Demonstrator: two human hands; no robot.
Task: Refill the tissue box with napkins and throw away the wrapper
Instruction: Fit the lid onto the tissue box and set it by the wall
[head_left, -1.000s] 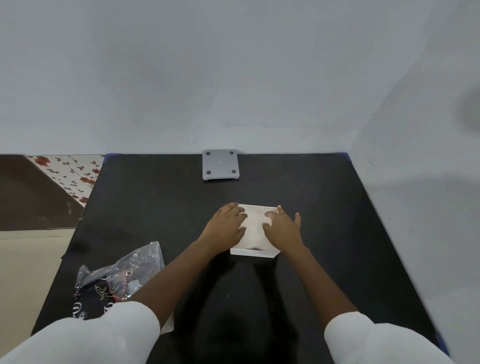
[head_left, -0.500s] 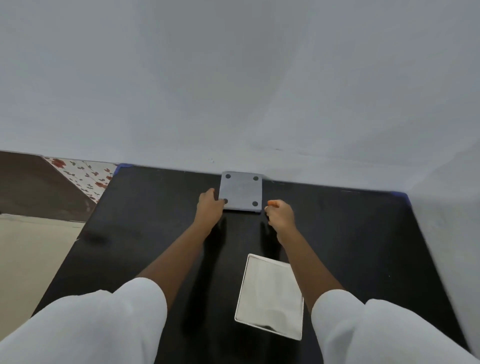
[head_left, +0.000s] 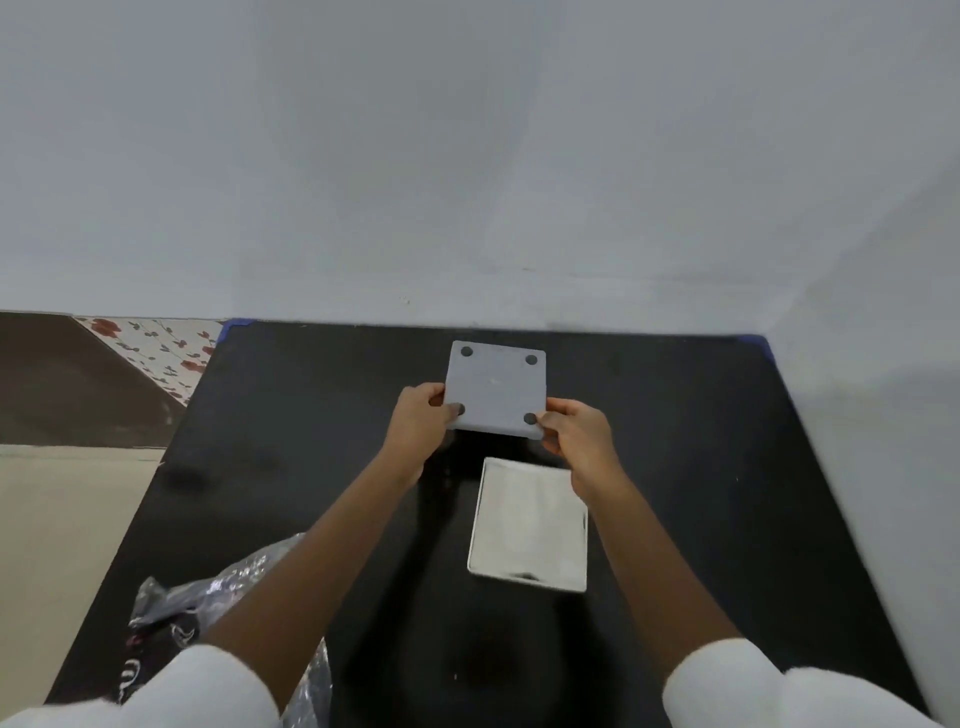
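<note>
Nearest the camera, two white sleeves (head_left: 202, 686) fill the lower corners, with both bare forearms reaching forward over a glossy black surface (head_left: 291, 415). At the near left, partly under the left forearm, lies a crumpled clear plastic wrapper (head_left: 208, 597) with dark printed patches, resting on the surface close to its left edge. Further in, right of centre, sits the open white tissue box (head_left: 527, 584), a shallow rectangular tray with a flat stack of white napkins (head_left: 530, 525) lying inside it, filling it nearly to the rim. The right forearm passes over the box's far right corner. Beyond the box, both hands hold a grey square lid (head_left: 496, 389) with four dark round pads at its corners, its near edge raised and tilted toward the camera. The left hand (head_left: 418, 421) is closed on the lid's near left corner, thumb on top beside a pad. The right hand (head_left: 574, 428) pinches the near right corner, fingers curled beneath. Past the lid, the surface ends at a plain pale wall (head_left: 467, 156), with blue corner guards (head_left: 756, 343) at its far corners. At far left a floral-patterned cloth (head_left: 156, 348) shows beyond the surface.
</note>
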